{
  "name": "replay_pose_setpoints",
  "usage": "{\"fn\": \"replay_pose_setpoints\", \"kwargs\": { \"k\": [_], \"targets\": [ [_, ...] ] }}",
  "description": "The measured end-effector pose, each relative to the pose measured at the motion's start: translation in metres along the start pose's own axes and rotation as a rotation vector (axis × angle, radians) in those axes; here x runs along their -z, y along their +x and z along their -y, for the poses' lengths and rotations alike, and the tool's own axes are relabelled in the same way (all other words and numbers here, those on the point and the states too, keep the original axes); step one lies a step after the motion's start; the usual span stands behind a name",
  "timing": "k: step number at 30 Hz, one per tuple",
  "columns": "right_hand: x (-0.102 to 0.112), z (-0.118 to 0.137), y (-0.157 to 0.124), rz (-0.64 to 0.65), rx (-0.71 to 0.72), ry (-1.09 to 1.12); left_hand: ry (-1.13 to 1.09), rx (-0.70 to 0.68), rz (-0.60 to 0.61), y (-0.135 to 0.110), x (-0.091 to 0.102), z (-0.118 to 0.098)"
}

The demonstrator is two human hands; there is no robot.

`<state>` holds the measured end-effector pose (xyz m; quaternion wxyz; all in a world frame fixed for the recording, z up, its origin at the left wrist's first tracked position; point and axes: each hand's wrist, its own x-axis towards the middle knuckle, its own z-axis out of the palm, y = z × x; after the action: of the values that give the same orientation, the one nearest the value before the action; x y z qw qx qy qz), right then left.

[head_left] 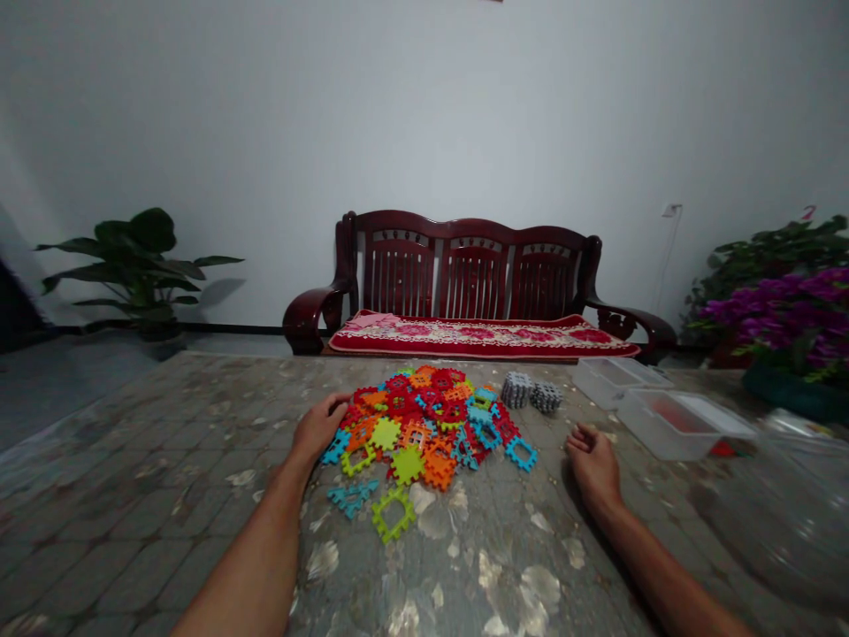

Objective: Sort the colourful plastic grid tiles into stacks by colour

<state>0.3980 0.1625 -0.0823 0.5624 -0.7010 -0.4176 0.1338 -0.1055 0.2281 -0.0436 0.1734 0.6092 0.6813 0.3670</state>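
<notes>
A heap of plastic interlocking building tiles [404,462] in red, orange, lime green and blue lies on the table before me. Some are solid squares, others have window-like or round cut-outs. At the heap's left edge rests my left hand [321,431], its fingers stretched toward the red tiles and no tile lifted; whether the fingertips touch them I cannot tell. My right hand [595,464] lies on the table to the right of the heap, fingers loosely bent and holding nothing visible. Nearest to it on the heap's side is a blue square frame tile [521,454].
Two stacks of grey toothed pieces [516,389] stand behind the heap's right side. Clear plastic boxes [663,425] sit at the right, with a large transparent container [789,513] nearer me. Beyond the patterned table cover [165,460] are a wooden bench [470,265] and plants.
</notes>
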Motion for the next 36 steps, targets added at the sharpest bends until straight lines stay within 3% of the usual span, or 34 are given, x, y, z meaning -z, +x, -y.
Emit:
{"fn": "replay_pose_setpoints", "kwargs": {
  "k": [6, 12, 27, 36],
  "targets": [
    [0.0, 0.011, -0.012, 0.007, -0.009, -0.033, -0.082, -0.011, 0.005, -0.007, -0.006, -0.003],
    [-0.003, 0.025, -0.02, 0.172, 0.088, -0.068, -0.123, -0.04, 0.04, -0.014, -0.009, -0.004],
    [-0.006, 0.033, -0.016, 0.267, 0.234, -0.352, -0.223, -0.024, 0.045, -0.015, -0.008, -0.003],
    [-0.01, 0.03, -0.014, 0.252, 0.278, -0.334, -0.262, -0.011, 0.042, -0.019, -0.007, -0.007]
  ]
}}
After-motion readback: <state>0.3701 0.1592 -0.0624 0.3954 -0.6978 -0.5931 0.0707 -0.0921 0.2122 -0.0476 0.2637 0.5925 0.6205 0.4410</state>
